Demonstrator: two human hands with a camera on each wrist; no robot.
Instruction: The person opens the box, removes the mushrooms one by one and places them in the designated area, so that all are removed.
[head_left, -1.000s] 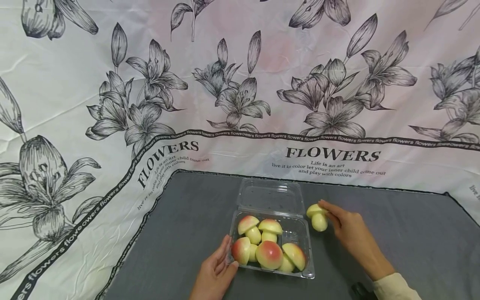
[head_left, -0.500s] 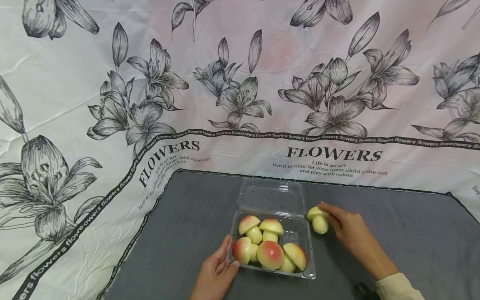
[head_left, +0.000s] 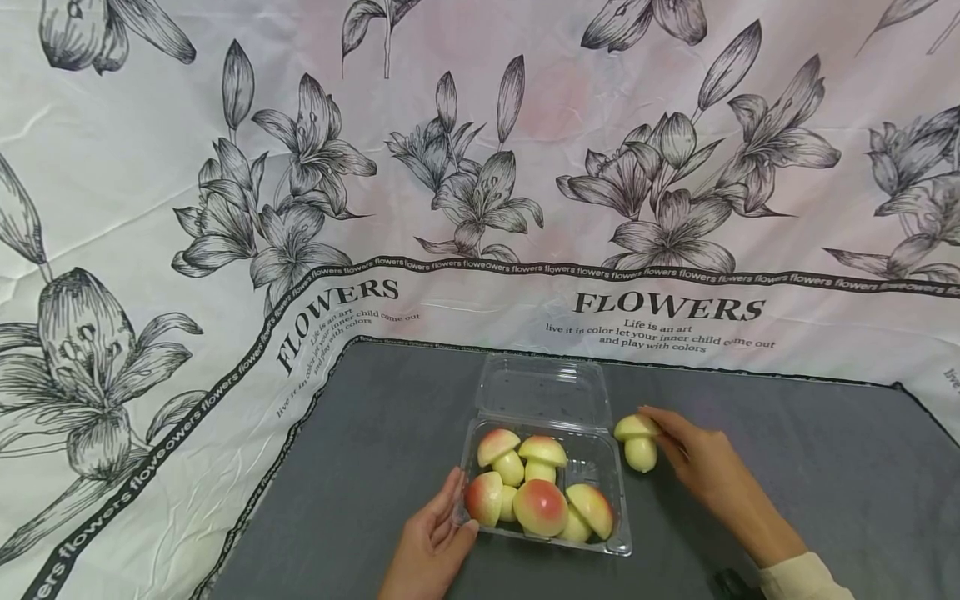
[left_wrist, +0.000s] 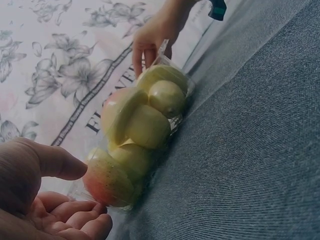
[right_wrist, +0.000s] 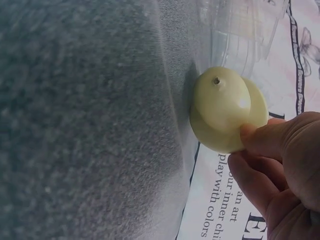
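Observation:
A clear plastic container [head_left: 622, 500] with its hinged lid [head_left: 543, 392] folded back lies on the grey cloth. Several toy mushrooms with red-and-yellow caps fill most of it, such as the front one [head_left: 541, 507]. My left hand [head_left: 431, 537] grips the container's near left side between thumb and fingers; the left wrist view shows the thumb [left_wrist: 62, 162] beside a red cap. Just right of the container, my right hand [head_left: 705, 458] pinches a pale yellow toy mushroom [head_left: 640, 454] by its cap edge, stem pointing toward me. Its rounded stem end [right_wrist: 220, 95] faces the right wrist view.
Grey cloth [head_left: 360, 450] covers the table. A white sheet [head_left: 487, 308] printed with lilies and lettering hangs behind and along the left. A small dark object [head_left: 727, 583] shows under the right wrist.
The mushroom in my right hand has tipped slightly, its stem coming a little nearer to me. The left hand and the container stay where they were.

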